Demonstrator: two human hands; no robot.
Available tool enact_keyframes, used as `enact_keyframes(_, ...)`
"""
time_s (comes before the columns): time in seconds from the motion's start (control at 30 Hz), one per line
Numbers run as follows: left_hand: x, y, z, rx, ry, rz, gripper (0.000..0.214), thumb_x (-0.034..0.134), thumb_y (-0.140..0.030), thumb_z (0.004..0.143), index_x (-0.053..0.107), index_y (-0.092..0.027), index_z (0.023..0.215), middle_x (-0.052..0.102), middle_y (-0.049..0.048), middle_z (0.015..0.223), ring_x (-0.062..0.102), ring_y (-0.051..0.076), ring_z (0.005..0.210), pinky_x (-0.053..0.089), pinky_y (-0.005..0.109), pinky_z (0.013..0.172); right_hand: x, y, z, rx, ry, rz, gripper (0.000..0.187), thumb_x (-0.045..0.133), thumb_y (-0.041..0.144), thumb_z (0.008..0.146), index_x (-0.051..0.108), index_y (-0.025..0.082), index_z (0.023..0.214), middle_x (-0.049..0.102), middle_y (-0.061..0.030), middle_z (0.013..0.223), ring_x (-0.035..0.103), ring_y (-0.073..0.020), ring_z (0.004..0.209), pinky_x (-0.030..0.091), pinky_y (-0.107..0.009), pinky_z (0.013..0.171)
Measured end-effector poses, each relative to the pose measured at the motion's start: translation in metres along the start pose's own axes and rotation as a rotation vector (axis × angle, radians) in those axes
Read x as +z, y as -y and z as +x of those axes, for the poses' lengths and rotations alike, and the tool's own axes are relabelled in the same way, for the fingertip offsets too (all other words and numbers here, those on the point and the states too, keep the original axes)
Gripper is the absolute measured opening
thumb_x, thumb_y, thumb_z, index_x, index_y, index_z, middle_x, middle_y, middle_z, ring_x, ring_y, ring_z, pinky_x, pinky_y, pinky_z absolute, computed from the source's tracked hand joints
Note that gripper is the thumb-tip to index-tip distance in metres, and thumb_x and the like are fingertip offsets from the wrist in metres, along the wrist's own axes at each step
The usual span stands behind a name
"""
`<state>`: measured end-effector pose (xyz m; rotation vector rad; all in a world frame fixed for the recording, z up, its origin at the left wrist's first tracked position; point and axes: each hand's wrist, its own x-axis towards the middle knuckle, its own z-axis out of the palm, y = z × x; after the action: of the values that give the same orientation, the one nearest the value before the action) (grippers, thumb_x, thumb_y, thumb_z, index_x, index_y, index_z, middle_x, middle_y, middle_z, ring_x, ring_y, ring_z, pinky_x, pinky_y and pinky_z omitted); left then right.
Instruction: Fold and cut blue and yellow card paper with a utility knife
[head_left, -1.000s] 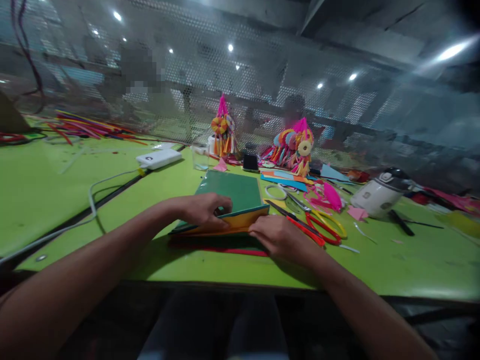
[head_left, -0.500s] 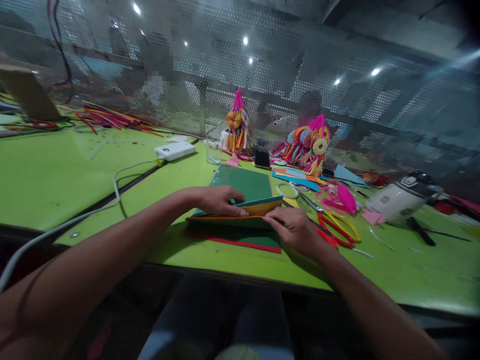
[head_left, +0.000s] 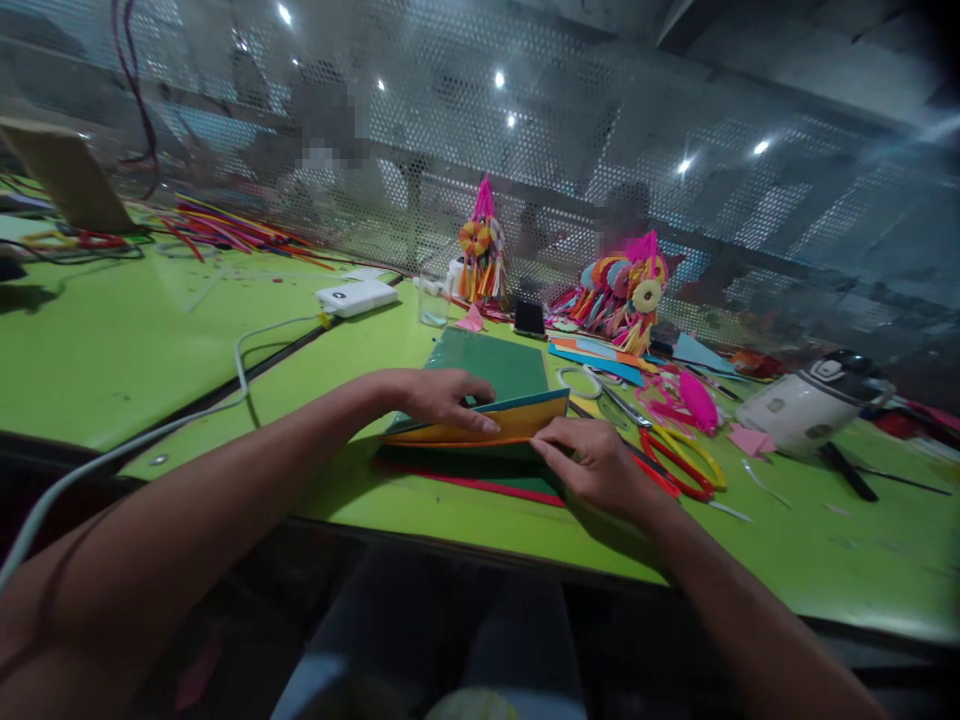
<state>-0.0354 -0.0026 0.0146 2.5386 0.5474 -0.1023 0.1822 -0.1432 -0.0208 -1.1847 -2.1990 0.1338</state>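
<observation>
A stack of coloured paper sheets, green on top with yellow, orange and red beneath, lies on the green table in front of me. My left hand rests on the stack's near edge, fingers curled over the lifted upper sheets and thumb laid on the yellow sheet. My right hand pinches the near right corner of the sheets, fingers closed on their edge. The upper sheets are raised a little off the lower ones.
Red and yellow scissors lie right of my right hand. Paper ornaments, a phone, a glass, a white power bank with cable and a white pot stand around. A perforated screen closes the back.
The upper sheets have been lifted a little more at the near edge. My right hand has shifted slightly along the corner, and the view has moved left.
</observation>
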Motion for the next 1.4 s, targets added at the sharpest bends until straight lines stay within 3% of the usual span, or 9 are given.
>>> enact_keyframes(0.2, 0.000, 0.000, 0.000, 0.040, -0.003, -0.020, 0.044, 0.051, -0.060, 0.084, 0.057, -0.016, 0.091, 0.059, 0.0015, 0.086, 0.048, 0.015, 0.075, 0.037, 0.025, 0.066, -0.006, 0.007, 0.001, -0.091, 0.214, 0.022, 0.014, 0.057, 0.023, 0.092, 0.067, 0.016, 0.086, 0.068, -0.0064, 0.078, 0.059, -0.0165, 0.076, 0.045, -0.029, 0.071)
enact_keyframes(0.37, -0.001, -0.001, 0.000, 0.063, -0.001, -0.050, 0.038, 0.054, -0.053, 0.085, 0.058, -0.016, 0.090, 0.058, 0.0006, 0.084, 0.047, 0.014, 0.074, 0.037, 0.025, 0.067, -0.007, 0.008, 0.001, -0.082, 0.301, 0.025, 0.013, 0.063, 0.027, 0.088, 0.067, 0.015, 0.092, 0.065, -0.0082, 0.090, 0.058, -0.0176, 0.085, 0.045, -0.031, 0.077)
enact_keyframes(0.53, -0.001, -0.001, 0.000, 0.060, -0.005, -0.055, 0.039, 0.055, -0.055, 0.085, 0.058, -0.017, 0.089, 0.058, 0.0001, 0.081, 0.048, 0.014, 0.073, 0.037, 0.025, 0.066, -0.006, 0.007, 0.000, -0.037, 0.350, -0.042, 0.024, 0.070, 0.034, 0.082, 0.066, 0.016, 0.096, 0.060, -0.0085, 0.095, 0.055, -0.0193, 0.088, 0.045, -0.032, 0.078)
enact_keyframes(0.67, -0.001, -0.002, 0.000, 0.040, -0.003, -0.041, 0.041, 0.054, -0.056, 0.084, 0.059, -0.016, 0.090, 0.059, 0.0021, 0.083, 0.048, 0.015, 0.074, 0.038, 0.026, 0.066, -0.005, 0.007, 0.000, -0.045, 0.365, -0.073, 0.026, 0.070, 0.036, 0.082, 0.065, 0.016, 0.099, 0.059, -0.0083, 0.096, 0.054, -0.0195, 0.089, 0.045, -0.032, 0.078)
enact_keyframes(0.83, -0.001, -0.002, 0.000, 0.033, -0.004, -0.056, 0.043, 0.056, -0.058, 0.082, 0.061, -0.017, 0.094, 0.062, 0.0032, 0.088, 0.050, 0.016, 0.077, 0.039, 0.027, 0.069, -0.002, 0.006, 0.000, -0.102, 0.328, -0.134, 0.012, 0.059, 0.024, 0.090, 0.066, 0.015, 0.095, 0.061, -0.0094, 0.092, 0.056, -0.0193, 0.089, 0.045, -0.031, 0.077)
enact_keyframes(1.0, -0.002, -0.004, -0.001, 0.003, 0.000, -0.035, 0.042, 0.057, -0.057, 0.082, 0.061, -0.017, 0.094, 0.063, 0.0040, 0.089, 0.051, 0.017, 0.079, 0.039, 0.027, 0.071, 0.004, 0.000, 0.000, -0.139, 0.246, -0.154, 0.022, 0.046, 0.020, 0.096, 0.066, 0.014, 0.088, 0.065, -0.0091, 0.082, 0.058, -0.0186, 0.080, 0.045, -0.031, 0.074)
enact_keyframes(1.17, -0.002, -0.004, -0.001, 0.000, 0.001, -0.031, 0.046, 0.057, -0.060, 0.081, 0.061, -0.016, 0.095, 0.063, 0.0048, 0.093, 0.052, 0.018, 0.081, 0.040, 0.028, 0.072, 0.004, -0.002, -0.001, -0.050, 0.169, -0.110, 0.018, 0.047, 0.017, 0.094, 0.063, 0.014, 0.104, 0.067, -0.0091, 0.091, 0.060, -0.0184, 0.082, 0.047, -0.032, 0.076)
enact_keyframes(1.33, -0.001, -0.001, 0.000, 0.029, -0.012, -0.034, 0.042, 0.056, -0.055, 0.082, 0.060, -0.016, 0.097, 0.064, 0.0042, 0.094, 0.053, 0.018, 0.082, 0.040, 0.027, 0.071, 0.002, 0.001, -0.002, -0.058, 0.254, -0.156, 0.049, 0.049, 0.003, 0.081, 0.050, 0.015, 0.129, 0.062, -0.0112, 0.112, 0.058, -0.0212, 0.099, 0.047, -0.035, 0.086)
enact_keyframes(1.4, -0.001, 0.001, 0.000, 0.054, -0.008, -0.043, 0.037, 0.058, -0.048, 0.080, 0.059, -0.017, 0.099, 0.063, 0.0037, 0.095, 0.053, 0.017, 0.082, 0.041, 0.027, 0.071, 0.004, 0.001, -0.003, -0.062, 0.264, -0.219, 0.044, 0.049, 0.004, 0.082, 0.053, 0.015, 0.125, 0.061, -0.0112, 0.107, 0.057, -0.0213, 0.096, 0.046, -0.035, 0.083)
